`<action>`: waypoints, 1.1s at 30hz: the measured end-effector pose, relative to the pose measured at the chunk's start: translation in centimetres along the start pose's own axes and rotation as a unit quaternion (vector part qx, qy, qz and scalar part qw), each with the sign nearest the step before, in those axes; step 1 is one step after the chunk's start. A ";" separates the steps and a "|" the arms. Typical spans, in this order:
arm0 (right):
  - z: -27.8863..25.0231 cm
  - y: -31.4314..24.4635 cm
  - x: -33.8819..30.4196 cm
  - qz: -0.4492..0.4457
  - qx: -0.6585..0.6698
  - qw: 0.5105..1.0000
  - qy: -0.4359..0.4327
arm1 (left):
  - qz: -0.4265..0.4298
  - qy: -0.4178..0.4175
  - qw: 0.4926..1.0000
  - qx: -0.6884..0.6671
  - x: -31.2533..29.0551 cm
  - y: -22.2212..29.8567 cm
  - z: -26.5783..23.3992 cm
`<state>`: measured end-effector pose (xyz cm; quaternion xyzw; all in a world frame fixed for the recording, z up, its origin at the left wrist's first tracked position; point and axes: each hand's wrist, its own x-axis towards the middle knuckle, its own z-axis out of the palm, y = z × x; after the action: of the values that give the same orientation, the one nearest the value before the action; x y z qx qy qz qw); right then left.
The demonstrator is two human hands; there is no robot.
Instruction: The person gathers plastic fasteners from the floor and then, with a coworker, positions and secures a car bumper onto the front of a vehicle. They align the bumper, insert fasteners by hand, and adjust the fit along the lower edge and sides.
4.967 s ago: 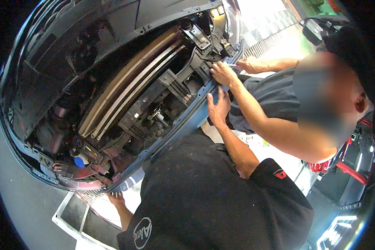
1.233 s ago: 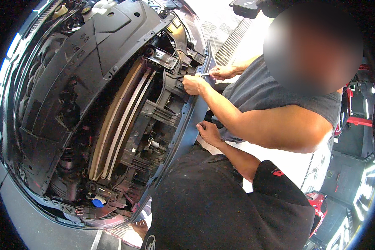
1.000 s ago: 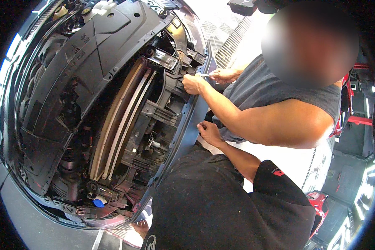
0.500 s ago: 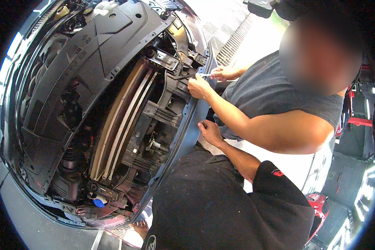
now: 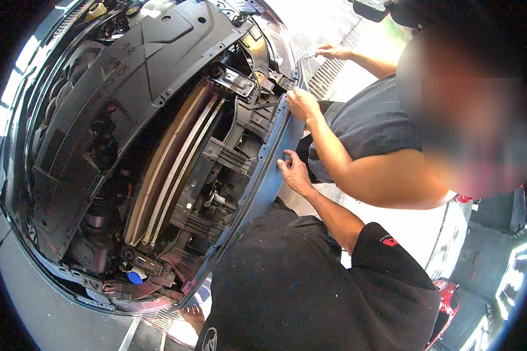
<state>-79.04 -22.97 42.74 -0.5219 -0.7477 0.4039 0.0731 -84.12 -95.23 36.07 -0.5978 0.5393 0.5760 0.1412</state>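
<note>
Beside the top edge of the blue front bumper (image 5: 263, 184), my right hand (image 5: 297, 174) holds nothing, its thumb and fingers apart; I cannot tell whether it touches the panel. Only a small part of my left hand (image 5: 194, 317) shows at the bumper's lower end, and its fingers are hidden. Across from me, a co-worker's hand (image 5: 303, 105) rests on the bumper's edge. The co-worker's other hand (image 5: 334, 52) is held out past the car with a thin metal tool (image 5: 309, 56) that is too small to name.
The engine bay lies open on the left, under a black plastic cover (image 5: 140, 64). A radiator (image 5: 170, 169) stands behind the bumper, and a blue cap (image 5: 136, 276) sits near its lower end. A floor grate (image 5: 334, 67) runs beyond the car. The co-worker's grey shirt (image 5: 375, 117) is close on my right.
The co-worker's tool hand has moved away from the bumper, while that person's other hand has shifted along the edge. My right hand's fingers have spread and it has risen slightly.
</note>
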 end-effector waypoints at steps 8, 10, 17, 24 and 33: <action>1.3 2.0 0.9 0.122 0.012 0.991 0.056 | -0.005 -0.020 1.000 0.008 -0.5 0.0 -1.3; 0.9 2.0 3.1 0.190 0.127 0.973 0.019 | -0.018 -0.015 1.000 0.001 -0.8 0.2 -0.7; 0.2 1.5 4.9 0.164 0.268 0.948 -0.047 | -0.041 -0.051 0.998 -0.020 0.9 0.6 -1.5; 0.3 1.4 4.5 0.207 0.304 0.929 -0.035 | -0.038 0.006 0.999 -0.017 -2.8 1.5 1.0; -0.1 -1.1 8.6 0.307 0.371 0.876 0.010 | -0.081 0.006 0.997 0.009 -0.1 2.3 -0.6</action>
<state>-83.56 -15.86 40.86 -0.6638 -0.3441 0.6489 0.1408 -85.62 -96.50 37.34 -0.6421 0.4951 0.5538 0.1897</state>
